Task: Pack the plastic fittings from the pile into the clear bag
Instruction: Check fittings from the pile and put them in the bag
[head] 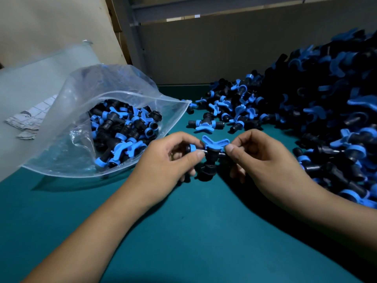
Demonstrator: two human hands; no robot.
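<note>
Blue and black plastic makes up one fitting point(211, 155), which is held just above the green desk point(183, 231) by both hands. Its left end is pinched by the thumb and fingers of the left hand point(175, 160). Its right end is pinched the same way by the right hand point(257, 158). A blue winged handle is seen on top of it, between the two thumbs.

To the left, a clear bag point(98, 123) is laid on the desk with its mouth open toward the hands. Many fittings are already packed inside it. To the right, a big pile point(318, 111) of the same fittings is heaped on the desk. Some loose ones are spread out between the pile and the bag.
</note>
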